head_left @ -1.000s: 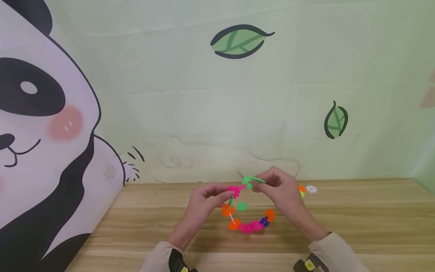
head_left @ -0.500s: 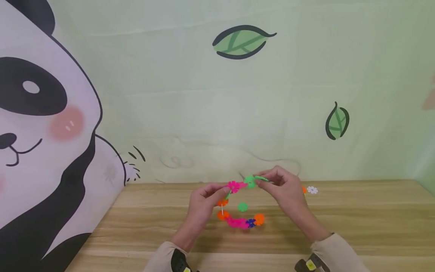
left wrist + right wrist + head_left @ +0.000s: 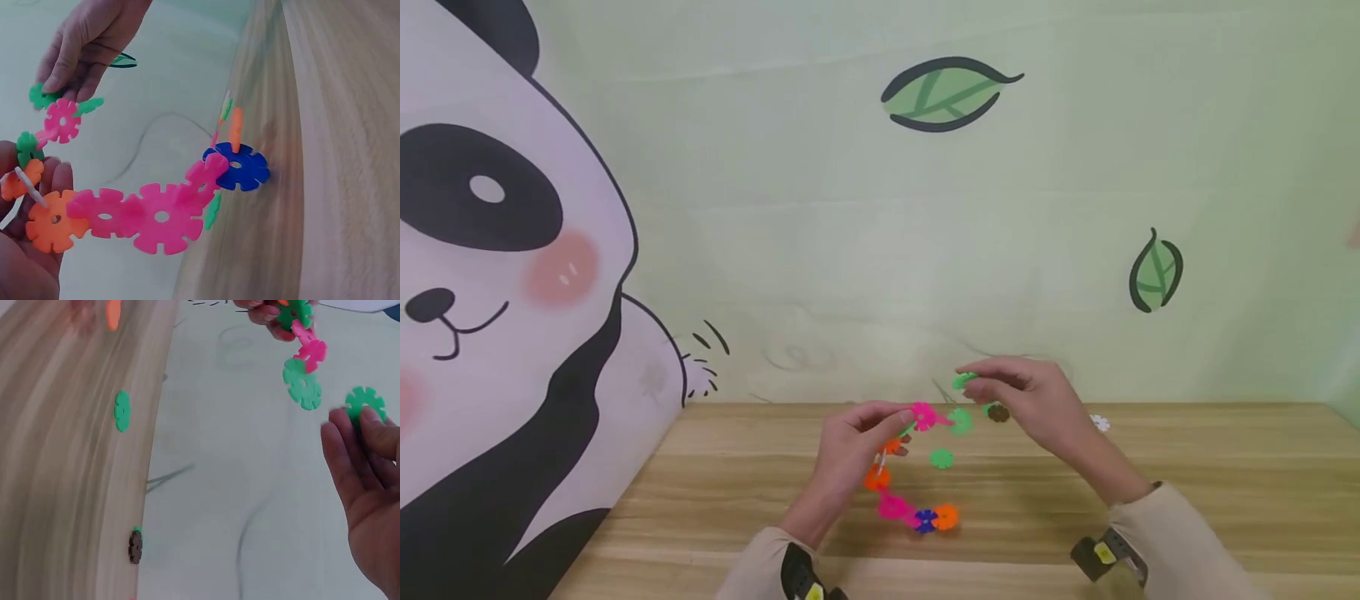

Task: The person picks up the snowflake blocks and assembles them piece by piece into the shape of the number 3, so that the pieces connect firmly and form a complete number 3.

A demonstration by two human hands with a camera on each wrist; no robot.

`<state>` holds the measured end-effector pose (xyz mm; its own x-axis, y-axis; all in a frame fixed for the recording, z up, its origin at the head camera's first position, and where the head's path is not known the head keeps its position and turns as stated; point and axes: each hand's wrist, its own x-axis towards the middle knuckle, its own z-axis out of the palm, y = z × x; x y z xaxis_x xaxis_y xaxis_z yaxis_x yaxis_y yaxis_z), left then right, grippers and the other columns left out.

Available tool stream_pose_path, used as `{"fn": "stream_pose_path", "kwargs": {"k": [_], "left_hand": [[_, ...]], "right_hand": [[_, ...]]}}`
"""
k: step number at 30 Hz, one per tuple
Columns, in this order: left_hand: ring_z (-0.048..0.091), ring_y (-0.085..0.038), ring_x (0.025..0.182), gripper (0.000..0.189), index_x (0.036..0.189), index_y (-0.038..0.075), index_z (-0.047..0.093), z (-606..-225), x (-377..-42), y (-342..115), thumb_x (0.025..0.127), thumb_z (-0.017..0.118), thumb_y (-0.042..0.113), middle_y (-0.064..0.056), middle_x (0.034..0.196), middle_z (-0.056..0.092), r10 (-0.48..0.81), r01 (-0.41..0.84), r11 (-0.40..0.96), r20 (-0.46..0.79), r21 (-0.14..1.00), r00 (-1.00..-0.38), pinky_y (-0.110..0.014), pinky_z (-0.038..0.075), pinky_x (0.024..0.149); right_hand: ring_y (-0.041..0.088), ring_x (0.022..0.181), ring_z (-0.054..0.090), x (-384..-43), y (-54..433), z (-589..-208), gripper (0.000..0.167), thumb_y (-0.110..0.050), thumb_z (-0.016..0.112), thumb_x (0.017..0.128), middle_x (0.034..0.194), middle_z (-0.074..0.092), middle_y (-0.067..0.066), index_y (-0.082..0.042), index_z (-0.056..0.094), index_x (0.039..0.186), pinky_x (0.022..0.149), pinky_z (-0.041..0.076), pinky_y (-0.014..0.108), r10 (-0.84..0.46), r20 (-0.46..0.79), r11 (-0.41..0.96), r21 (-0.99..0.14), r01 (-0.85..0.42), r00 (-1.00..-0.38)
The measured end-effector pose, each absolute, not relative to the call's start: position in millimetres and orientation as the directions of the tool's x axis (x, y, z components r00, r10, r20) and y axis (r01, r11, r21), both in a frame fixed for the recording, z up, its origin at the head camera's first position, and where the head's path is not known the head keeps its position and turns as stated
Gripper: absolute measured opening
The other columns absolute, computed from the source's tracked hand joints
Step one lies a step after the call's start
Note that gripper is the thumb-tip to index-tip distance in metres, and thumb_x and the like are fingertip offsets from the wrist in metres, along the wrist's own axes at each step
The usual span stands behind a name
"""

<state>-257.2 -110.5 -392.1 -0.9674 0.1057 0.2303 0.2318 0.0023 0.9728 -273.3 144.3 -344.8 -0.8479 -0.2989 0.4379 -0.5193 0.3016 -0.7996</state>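
My left hand (image 3: 848,446) pinches a chain of notched, flower-shaped plastic discs near its upper end. From my fingers the chain curves down through orange, white, pink (image 3: 161,217) and blue (image 3: 247,169) discs to an orange disc (image 3: 947,517). On its other side, pink discs (image 3: 923,416) lead to a light green end disc (image 3: 302,384). Up and to the right, my right hand (image 3: 1026,400) pinches a loose green disc (image 3: 364,403) between thumb and fingers. In the right wrist view a gap shows between this green disc and the chain's end.
On the wooden table (image 3: 737,500) lie a single green disc (image 3: 942,458), a brown disc (image 3: 998,412) with some green beside it, and a white disc (image 3: 1100,422) behind my right forearm. A pale green cloth with a printed panda (image 3: 512,250) hangs behind the table.
My right hand has moved up and away with a green disc, which now stands apart from the chain's end. The chain's lower end has swung left and down. My left hand keeps its pinch.
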Motion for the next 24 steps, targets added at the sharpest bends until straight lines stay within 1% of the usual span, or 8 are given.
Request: {"fn": "stream_pose_path", "kwargs": {"k": [4, 7, 11, 14, 17, 19, 21, 24], "left_hand": [[0.076, -0.025, 0.083, 0.023, 0.108, 0.008, 0.083, -389, -257, -113, 0.097, 0.081, 0.028, -0.007, 0.099, 0.079, 0.160, 0.248, 0.052, 0.237, 0.967, -0.958, -0.018, 0.046, 0.050], [0.077, -0.024, 0.083, 0.022, 0.108, 0.009, 0.083, -386, -257, -113, 0.098, 0.080, 0.029, -0.006, 0.095, 0.079, 0.198, 0.257, 0.084, 0.237, 0.963, -0.951, -0.018, 0.035, 0.046], [0.078, -0.024, 0.084, 0.021, 0.107, 0.007, 0.082, -384, -255, -113, 0.100, 0.078, 0.026, -0.006, 0.095, 0.079, 0.253, 0.268, 0.095, 0.237, 0.959, -0.938, -0.018, 0.031, 0.045], [0.077, -0.024, 0.084, 0.020, 0.107, 0.003, 0.081, -383, -255, -113, 0.101, 0.076, 0.021, -0.008, 0.098, 0.079, 0.300, 0.277, 0.071, 0.244, 0.958, -0.922, -0.018, 0.046, 0.051], [0.077, -0.025, 0.085, 0.020, 0.109, 0.000, 0.081, -383, -255, -113, 0.102, 0.074, 0.018, -0.010, 0.102, 0.079, 0.343, 0.275, 0.051, 0.242, 0.960, -0.908, -0.027, 0.062, 0.072], [0.077, -0.029, 0.087, 0.020, 0.110, -0.002, 0.080, -383, -254, -113, 0.103, 0.073, 0.016, -0.011, 0.104, 0.079, 0.367, 0.271, 0.038, 0.239, 0.962, -0.899, -0.036, 0.064, 0.087], [0.076, -0.034, 0.090, 0.021, 0.111, -0.002, 0.080, -382, -253, -113, 0.103, 0.072, 0.016, -0.012, 0.104, 0.079, 0.380, 0.264, 0.034, 0.232, 0.964, -0.895, -0.039, 0.064, 0.089], [0.076, -0.035, 0.090, 0.021, 0.111, -0.004, 0.079, -381, -252, -113, 0.104, 0.072, 0.014, -0.013, 0.104, 0.079, 0.392, 0.252, 0.026, 0.223, 0.967, -0.893, -0.040, 0.064, 0.088]], "right_hand": [[0.025, 0.090, 0.076, -280, 140, -338, 0.020, -0.004, 0.067, 0.104, 0.098, 0.079, 0.007, -0.001, 0.072, 0.123, 0.065, 0.060, 0.028, -0.408, 0.398, 0.314, -0.784, -0.535, -0.822], [0.026, 0.089, 0.076, -286, 137, -336, 0.014, -0.001, 0.066, 0.104, 0.094, 0.078, 0.008, 0.000, 0.069, 0.117, 0.059, 0.053, 0.024, -0.448, 0.387, 0.285, -0.793, -0.539, -0.806], [0.030, 0.088, 0.075, -293, 137, -336, 0.010, -0.003, 0.067, 0.104, 0.092, 0.078, 0.007, -0.004, 0.074, 0.111, 0.054, 0.049, 0.023, -0.481, 0.357, 0.255, -0.817, -0.517, -0.801], [0.034, 0.090, 0.075, -297, 137, -339, 0.013, -0.006, 0.066, 0.105, 0.093, 0.078, 0.008, -0.007, 0.077, 0.112, 0.054, 0.047, 0.022, -0.510, 0.331, 0.237, -0.833, -0.500, -0.794], [0.032, 0.090, 0.076, -299, 137, -343, 0.016, -0.007, 0.064, 0.106, 0.094, 0.078, 0.010, -0.005, 0.077, 0.115, 0.052, 0.040, 0.021, -0.543, 0.313, 0.205, -0.850, -0.485, -0.779], [0.027, 0.090, 0.077, -300, 137, -345, 0.016, -0.006, 0.063, 0.107, 0.095, 0.078, 0.010, -0.002, 0.077, 0.115, 0.054, 0.039, 0.021, -0.561, 0.309, 0.185, -0.857, -0.481, -0.768], [0.026, 0.090, 0.077, -300, 137, -348, 0.017, -0.004, 0.062, 0.107, 0.097, 0.077, 0.011, 0.001, 0.075, 0.116, 0.061, 0.052, 0.024, -0.585, 0.306, 0.147, -0.871, -0.469, -0.751], [0.027, 0.092, 0.077, -301, 137, -351, 0.018, -0.001, 0.060, 0.107, 0.100, 0.077, 0.011, 0.006, 0.073, 0.117, 0.081, 0.065, 0.040, -0.617, 0.303, 0.090, -0.890, -0.447, -0.726]]}}
